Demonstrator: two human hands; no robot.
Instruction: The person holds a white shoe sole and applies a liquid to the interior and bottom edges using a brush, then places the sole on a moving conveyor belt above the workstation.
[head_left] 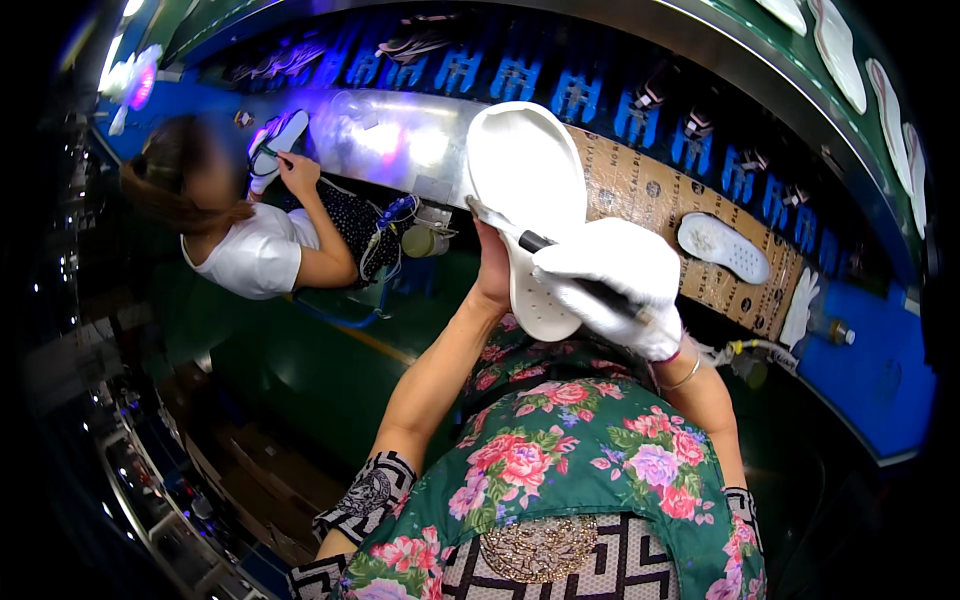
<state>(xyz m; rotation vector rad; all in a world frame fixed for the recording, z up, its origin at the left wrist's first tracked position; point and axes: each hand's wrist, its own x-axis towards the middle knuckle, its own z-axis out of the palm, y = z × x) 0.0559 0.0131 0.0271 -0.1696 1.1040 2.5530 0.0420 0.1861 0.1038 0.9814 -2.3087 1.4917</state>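
A white shoe sole (pixel 525 165) stands out in front of me, its broad end up and far, its narrower end with small holes near my apron. My bare left hand (pixel 491 262) grips the sole by its left edge; the sole hides most of the fingers. My right hand (pixel 612 275) wears a white glove and is closed around a brush (pixel 535 241) with a black section. The brush lies slantwise across the middle of the sole, its pale tip near the left edge. Whether the bristles touch the sole, I cannot tell.
Another white sole (pixel 722 248) lies on printed cardboard (pixel 640 190), with a white glove (pixel 799 310) and small bottle (pixel 842 333) to its right. Blue holders (pixel 575 97) line the far side. White soles (pixel 838 50) rest upper right. A co-worker (pixel 260 240) sits left, handling a strapped sole.
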